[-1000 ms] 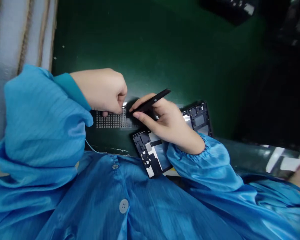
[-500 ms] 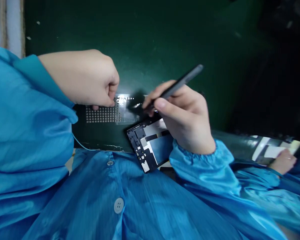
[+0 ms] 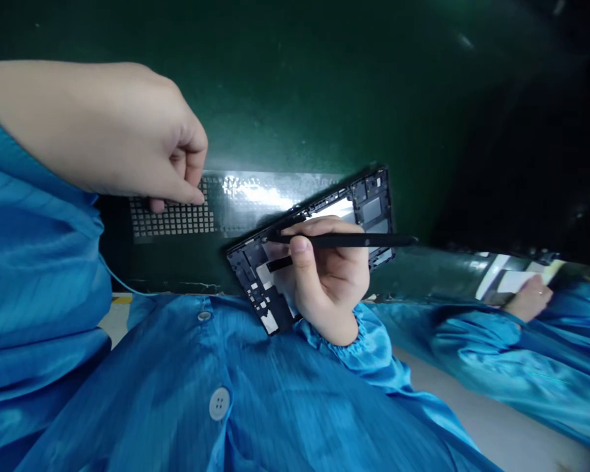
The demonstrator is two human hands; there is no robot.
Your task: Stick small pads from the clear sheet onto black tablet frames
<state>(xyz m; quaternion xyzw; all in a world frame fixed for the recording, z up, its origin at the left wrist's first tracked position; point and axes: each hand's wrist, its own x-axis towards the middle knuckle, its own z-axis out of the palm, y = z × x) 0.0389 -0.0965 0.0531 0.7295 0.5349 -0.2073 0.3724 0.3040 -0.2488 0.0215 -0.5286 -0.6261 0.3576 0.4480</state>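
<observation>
My left hand (image 3: 142, 137) is closed in a pinch at the edge of a clear sheet (image 3: 255, 196) carrying rows of small square pads (image 3: 177, 221). The pads fill the sheet's left part, while its right part is bare and shiny. My right hand (image 3: 332, 282) grips slim black tweezers (image 3: 386, 240), held like a pen. Their tips point left, over the upper left part of an opened tablet-like housing (image 3: 243, 259). The housing lies tilted on the table edge, overlapping the sheet, and my right hand covers its middle. Whether the tips hold a pad is too small to tell.
A dark green tabletop (image 3: 285, 98) spreads ahead. A large dark object (image 3: 535, 177) stands at the right. Beyond it, a co-worker's hand (image 3: 528, 298) rests by white pieces (image 3: 514, 282). A thin light-blue cord (image 3: 120, 278) runs from my left sleeve.
My right hand has moved down with the tweezers, from the sheet onto the housing, and the tweezers have swung nearly level. My left hand stays at the sheet. The whole view has shifted.
</observation>
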